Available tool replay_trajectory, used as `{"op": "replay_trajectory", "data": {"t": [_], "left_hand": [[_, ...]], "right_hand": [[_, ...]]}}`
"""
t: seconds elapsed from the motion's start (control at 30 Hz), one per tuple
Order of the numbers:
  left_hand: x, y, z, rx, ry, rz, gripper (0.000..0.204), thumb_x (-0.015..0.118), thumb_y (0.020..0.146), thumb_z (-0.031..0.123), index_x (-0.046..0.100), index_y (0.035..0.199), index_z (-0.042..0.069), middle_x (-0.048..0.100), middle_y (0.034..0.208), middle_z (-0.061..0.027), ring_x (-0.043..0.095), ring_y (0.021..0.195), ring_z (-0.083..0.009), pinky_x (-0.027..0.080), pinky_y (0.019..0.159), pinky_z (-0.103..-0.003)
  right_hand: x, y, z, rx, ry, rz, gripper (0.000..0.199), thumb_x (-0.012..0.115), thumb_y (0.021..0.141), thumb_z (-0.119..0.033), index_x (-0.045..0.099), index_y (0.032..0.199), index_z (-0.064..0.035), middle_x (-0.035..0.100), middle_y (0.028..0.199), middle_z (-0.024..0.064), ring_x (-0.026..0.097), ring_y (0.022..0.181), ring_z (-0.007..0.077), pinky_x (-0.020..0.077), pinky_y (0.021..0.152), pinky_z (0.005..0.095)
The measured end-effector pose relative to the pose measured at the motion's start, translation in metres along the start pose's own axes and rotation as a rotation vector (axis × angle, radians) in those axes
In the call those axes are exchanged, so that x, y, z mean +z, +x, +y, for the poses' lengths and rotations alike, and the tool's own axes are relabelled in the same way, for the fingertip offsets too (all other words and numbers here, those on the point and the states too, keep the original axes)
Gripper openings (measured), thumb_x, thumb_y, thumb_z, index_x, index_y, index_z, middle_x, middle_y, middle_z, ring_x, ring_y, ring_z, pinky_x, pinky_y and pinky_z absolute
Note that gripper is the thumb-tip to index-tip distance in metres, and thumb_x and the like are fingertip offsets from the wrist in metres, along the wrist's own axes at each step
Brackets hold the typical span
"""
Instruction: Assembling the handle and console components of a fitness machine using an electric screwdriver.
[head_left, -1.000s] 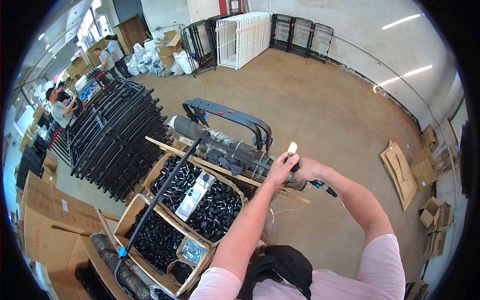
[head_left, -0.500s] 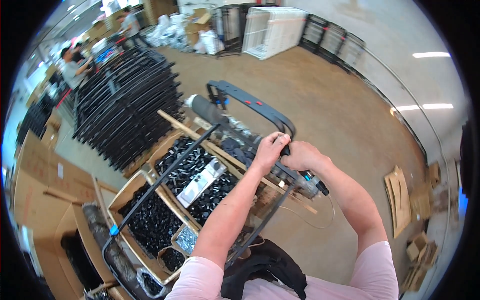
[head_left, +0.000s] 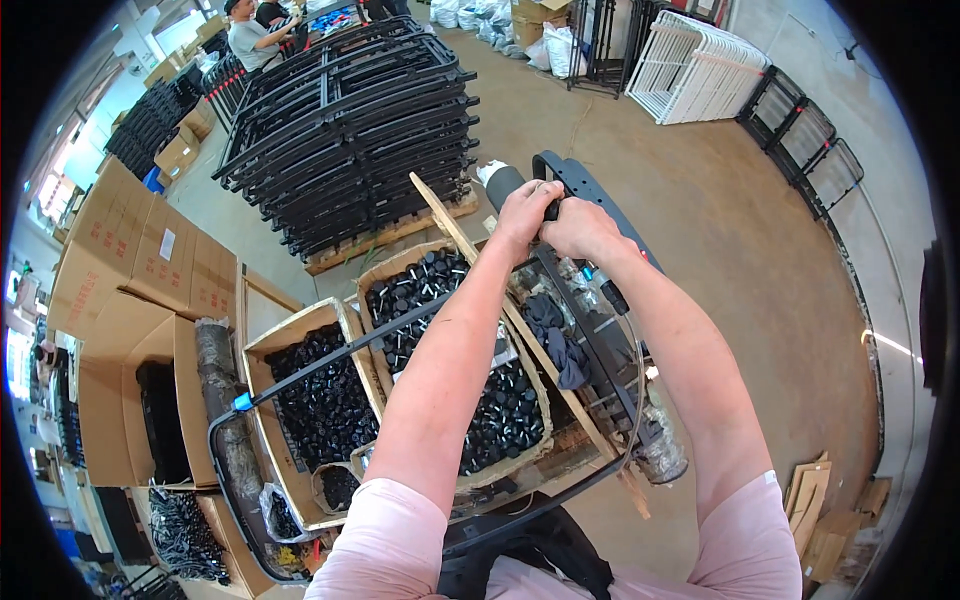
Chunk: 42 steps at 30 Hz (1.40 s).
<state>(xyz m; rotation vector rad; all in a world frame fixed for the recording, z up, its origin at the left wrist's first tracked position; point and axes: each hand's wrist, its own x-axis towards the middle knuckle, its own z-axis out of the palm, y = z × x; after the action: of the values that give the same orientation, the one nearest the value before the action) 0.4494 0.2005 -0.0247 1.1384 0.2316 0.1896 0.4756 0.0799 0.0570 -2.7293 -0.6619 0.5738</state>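
Right hand (head_left: 582,228) was wrapped tight around a slim black-and-blue driver (head_left: 610,292), pneumatic by the look of the thin hose (head_left: 640,400) at its tail. Left hand (head_left: 527,212) sat against it, fingers curled together at the dark end; could not tell whether they pinched the driver's nose or a fastener. Driver slanted, nose up between the hands, tail down toward the wearer, over the near part of a long black tubular frame (head_left: 330,359). Chief worry: left fingers so close to the working end. A slip of the bit, caused by pushing at a tilt, could have nipped them. Second: hose looped down past the wooden strip (head_left: 575,412); a snag there could have tugged the driver off line. Third: frame crossed above the crates of black round-headed bolts (head_left: 515,400) and black caps (head_left: 320,390), a blue clip (head_left: 242,402) on its far-left bar. A sideways shove on the frame might have shifted it, since no hand steadied that end. Dark cloth (head_left: 565,350) lay bunched near the hose and could have caught on it. Anything dropped from the fingers might have been lost among the bolts below.
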Motion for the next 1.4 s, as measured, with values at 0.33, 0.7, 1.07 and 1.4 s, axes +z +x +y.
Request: {"op": "replay_trajectory", "data": {"t": [0.33,0.7,1.07,1.4], "left_hand": [[-0.009,0.025,-0.015,0.048,-0.019,0.025,0.026,0.069,0.098,0.033,0.07,0.099,0.007,0.065,0.091,-0.001,0.058,0.083,-0.012,0.048,0.075,-0.031],[-0.009,0.019,-0.017,0.025,0.005,0.07,0.032,0.066,0.102,0.038,0.069,0.105,0.007,0.066,0.097,-0.0021,0.059,0.09,-0.0125,0.049,0.083,-0.031],[-0.014,0.022,-0.034,-0.019,-0.084,0.089,0.031,0.068,0.102,0.038,0.067,0.107,0.008,0.065,0.096,-0.0026,0.061,0.088,-0.0138,0.052,0.076,-0.033],[0.002,0.034,-0.035,0.083,-0.088,0.076,0.031,0.071,0.1,0.038,0.068,0.105,0.007,0.068,0.093,-0.0021,0.062,0.083,-0.0119,0.053,0.073,-0.032]], "right_hand": [[-0.001,0.035,-0.002,0.022,-0.07,-0.114,0.045,0.066,0.085,-0.032,0.076,0.117,-0.0017,0.076,0.118,0.0217,0.073,0.111,0.036,0.0575,0.093,0.0453],[0.002,0.045,0.005,0.015,0.029,-0.179,0.035,0.066,0.083,-0.031,0.074,0.088,0.0024,0.075,0.078,0.0132,0.074,0.074,0.0271,0.0558,0.07,0.0411],[0.029,0.077,0.022,0.035,0.334,-0.33,0.014,0.066,0.08,-0.012,0.068,0.081,0.002,0.069,0.072,0.011,0.072,0.063,0.0243,0.0563,0.058,0.0404],[0.005,0.065,0.02,-0.017,0.472,-0.311,0.005,0.066,0.073,0.001,0.062,0.072,-0.0006,0.06,0.064,0.009,0.061,0.053,0.022,0.0505,0.049,0.0371]]}}
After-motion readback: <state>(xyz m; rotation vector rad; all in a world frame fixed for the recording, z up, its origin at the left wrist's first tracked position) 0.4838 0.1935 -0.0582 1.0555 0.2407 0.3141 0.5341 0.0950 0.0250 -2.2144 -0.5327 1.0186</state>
